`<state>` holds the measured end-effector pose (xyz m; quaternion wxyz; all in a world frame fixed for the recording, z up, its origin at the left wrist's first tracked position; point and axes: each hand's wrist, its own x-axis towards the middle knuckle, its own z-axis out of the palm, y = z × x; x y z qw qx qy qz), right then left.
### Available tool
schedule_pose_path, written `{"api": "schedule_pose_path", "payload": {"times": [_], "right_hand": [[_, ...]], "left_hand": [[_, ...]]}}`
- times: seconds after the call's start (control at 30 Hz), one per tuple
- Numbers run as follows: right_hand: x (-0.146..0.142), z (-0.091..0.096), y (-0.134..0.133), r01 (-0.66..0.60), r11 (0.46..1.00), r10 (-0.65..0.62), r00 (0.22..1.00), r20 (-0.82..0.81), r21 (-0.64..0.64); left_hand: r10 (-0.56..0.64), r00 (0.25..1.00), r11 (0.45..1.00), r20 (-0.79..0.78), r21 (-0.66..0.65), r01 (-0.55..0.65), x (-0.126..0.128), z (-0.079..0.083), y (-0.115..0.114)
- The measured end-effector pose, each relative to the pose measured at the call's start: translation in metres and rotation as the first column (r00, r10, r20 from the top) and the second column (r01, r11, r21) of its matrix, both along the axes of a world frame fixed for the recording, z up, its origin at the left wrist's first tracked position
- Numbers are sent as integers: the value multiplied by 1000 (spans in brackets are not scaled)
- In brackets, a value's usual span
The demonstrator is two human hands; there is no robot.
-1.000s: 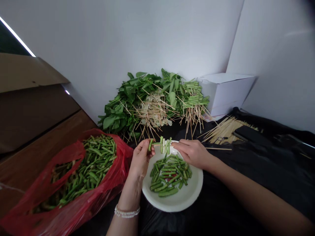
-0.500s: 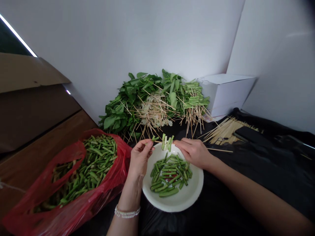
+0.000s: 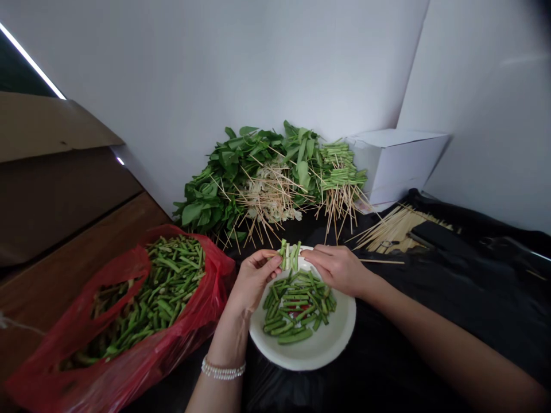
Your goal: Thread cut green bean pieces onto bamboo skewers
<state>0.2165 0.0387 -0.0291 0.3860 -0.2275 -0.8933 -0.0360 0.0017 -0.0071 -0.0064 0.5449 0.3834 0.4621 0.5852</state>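
A white bowl (image 3: 318,347) of cut green bean pieces (image 3: 297,307) sits on the black sheet in front of me. Over its far rim my right hand (image 3: 338,268) pinches a thin wooden skewer threaded with a few bean pieces (image 3: 289,255). My left hand (image 3: 253,278), a pearl bracelet on its wrist, has its fingertips pinched against the leftmost piece on that skewer.
A red plastic bag (image 3: 129,350) full of bean pieces lies at the left. Against the wall are leafy greens (image 3: 224,178), finished skewers (image 3: 340,172) and a white box (image 3: 396,160). Bare skewers (image 3: 394,226) lie to the right on the black sheet (image 3: 451,298).
My left hand held a bean piece apart from the skewered ones; it has since moved right and pushed that piece up against the others on the skewer.
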Motion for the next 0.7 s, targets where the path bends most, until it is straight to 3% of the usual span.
{"api": "schedule_pose_path", "payload": {"times": [0.2,0.4,0.53,0.7], "right_hand": [[1,0,0,68,998,-67,996,-56,9],[1,0,0,101,995,-98,992,-80,24],[1,-1,1,112,994,-111,991,-69,9],[2,-3,1,123,992,-123,991,-44,-17]], "left_hand": [[78,997,995,-23,67,-76,-2,-1,1],[162,979,982,123,79,-172,-7,1,4],[164,966,983,199,51,-177,-9,-1,5],[148,971,985,187,56,-161,-7,-1,4]]}}
